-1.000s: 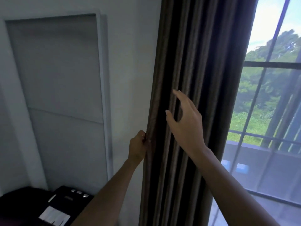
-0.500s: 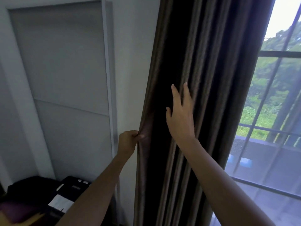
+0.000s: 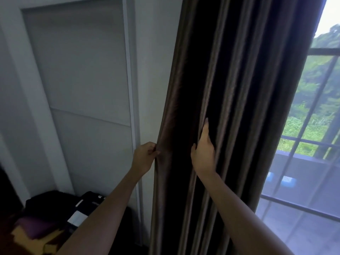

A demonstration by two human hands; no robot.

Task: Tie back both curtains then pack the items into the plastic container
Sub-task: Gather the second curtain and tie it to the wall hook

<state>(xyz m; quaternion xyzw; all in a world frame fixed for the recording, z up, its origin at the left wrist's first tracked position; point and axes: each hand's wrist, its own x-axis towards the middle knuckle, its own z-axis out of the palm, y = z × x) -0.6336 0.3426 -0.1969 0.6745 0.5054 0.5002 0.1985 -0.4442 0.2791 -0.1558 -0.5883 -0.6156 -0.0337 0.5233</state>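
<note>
A dark brown pleated curtain (image 3: pixel 239 89) hangs gathered in front of me, between a white wall and a window. My left hand (image 3: pixel 144 157) pinches the curtain's left edge at about waist height. My right hand (image 3: pixel 203 150) lies flat against the front folds a little to the right, fingers pointing up and partly tucked into a pleat. No tie-back and no plastic container are in view.
A white panelled door (image 3: pixel 82 80) stands to the left. Below it a black case (image 3: pixel 86 205) with a white label sits beside purple and yellow fabric (image 3: pixel 33 230). The window (image 3: pixel 316 126) with a sheer curtain fills the right side.
My left hand has drawn the curtain's edge leftward and down. My right hand has gone from hovering with spread fingers to pressing flat into the folds. The view has shifted left.
</note>
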